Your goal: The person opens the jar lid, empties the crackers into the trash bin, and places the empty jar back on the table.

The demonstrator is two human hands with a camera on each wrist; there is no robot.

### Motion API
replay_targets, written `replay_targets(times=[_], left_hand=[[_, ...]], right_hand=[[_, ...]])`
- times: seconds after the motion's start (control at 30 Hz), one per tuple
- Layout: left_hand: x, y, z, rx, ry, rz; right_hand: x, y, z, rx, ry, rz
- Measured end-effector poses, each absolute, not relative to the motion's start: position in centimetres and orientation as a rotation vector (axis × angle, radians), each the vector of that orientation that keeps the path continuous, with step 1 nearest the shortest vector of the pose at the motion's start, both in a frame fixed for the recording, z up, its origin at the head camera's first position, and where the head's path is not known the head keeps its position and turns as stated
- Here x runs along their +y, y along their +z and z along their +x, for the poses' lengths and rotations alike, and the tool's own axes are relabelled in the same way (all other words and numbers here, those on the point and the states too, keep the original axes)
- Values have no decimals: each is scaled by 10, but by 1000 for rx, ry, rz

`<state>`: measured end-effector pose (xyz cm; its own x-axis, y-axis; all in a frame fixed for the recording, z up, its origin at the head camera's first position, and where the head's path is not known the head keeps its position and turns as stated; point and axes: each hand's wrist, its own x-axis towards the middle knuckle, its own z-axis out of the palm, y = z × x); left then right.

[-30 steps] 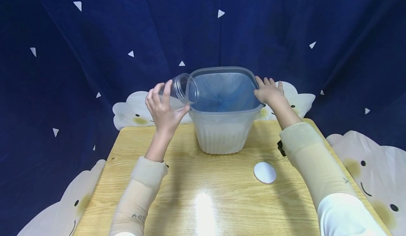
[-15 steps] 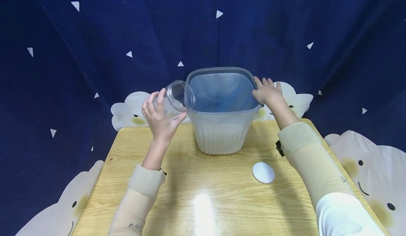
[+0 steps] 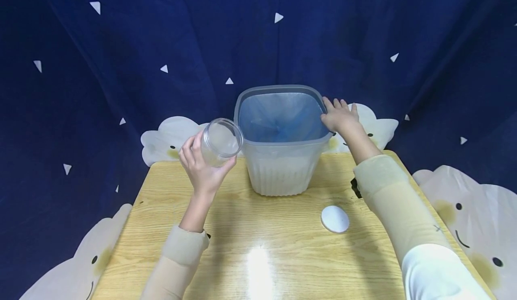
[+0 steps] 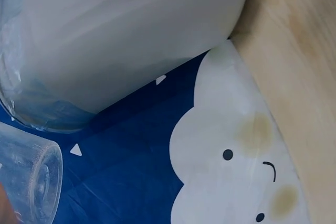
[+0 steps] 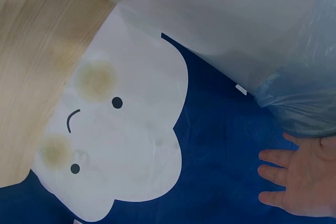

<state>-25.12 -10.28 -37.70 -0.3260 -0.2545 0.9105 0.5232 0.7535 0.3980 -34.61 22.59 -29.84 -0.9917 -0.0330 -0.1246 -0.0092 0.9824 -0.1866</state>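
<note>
Clear plastic jar (image 3: 220,141), cylindrical and lidless, tilted, held above the wooden worktop (image 3: 258,246) just left of the bin. Left hand (image 3: 200,165) raised, fingers curled round the jar's base. Right hand (image 3: 340,116) rests flat, fingers straight, against the translucent ribbed bin (image 3: 281,165), blue-lined. White round lid (image 3: 335,219) lies apart.

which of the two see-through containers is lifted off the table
The small clear jar, held up in the left hand beside the bin. The big translucent bin with the blue liner stands on the wooden table, the right hand resting on its rim.
</note>
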Motion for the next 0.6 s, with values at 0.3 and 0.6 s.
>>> replay_targets(times=[0.3, 0.6], left_hand=[[-107, -394, -242, -1739, -871, -224], [-110, -412, -232, -1741, -946, -243]], right_hand=[[226, -299, -346, 3007, -286, -37], [227, -299, -347, 3004, -283, -44]])
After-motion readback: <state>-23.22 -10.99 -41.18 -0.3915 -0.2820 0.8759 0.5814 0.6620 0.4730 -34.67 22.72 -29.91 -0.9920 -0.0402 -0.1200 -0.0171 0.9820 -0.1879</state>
